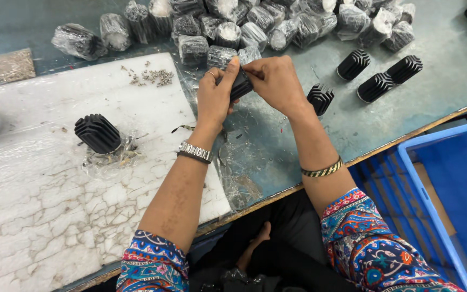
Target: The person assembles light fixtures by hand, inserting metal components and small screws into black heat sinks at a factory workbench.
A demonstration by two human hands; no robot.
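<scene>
Black finned part (241, 85) held between both hands, above the grey-green bench (433, 103), just in front of the wrapped pile. Left hand (215, 97) closed round its left end, thumb up along the side, ring on one finger. Right hand (274, 81) closed on its right end, fingertips pinching the top edge. Only a small portion of the part shows between the hands.

Left wrist: metal watch (194, 152). Right forearm: striped bangle (322, 171). Both sleeves patterned, multicolour.

Just right of the right wrist, one bare finned part (320, 98) lies on the bench. Further right, three more bare parts (379, 78) lie close together, on their sides.

Behind the hands, a pile of parts in clear plastic wrap (255, 24) runs along the far side of the bench; nearest ones lie just beyond the fingertips.

Left of the hands, a white foam sheet (39, 216), cracked surface. On it: one bare finned part (98, 133) sitting on crumpled clear wrap, well apart from the left hand. Small heap of screws (155, 77) near the sheet's far edge. Bag of small metal pieces (12, 66) at far left.

Lower right, beside the bench edge: blue crate (449, 184).
</scene>
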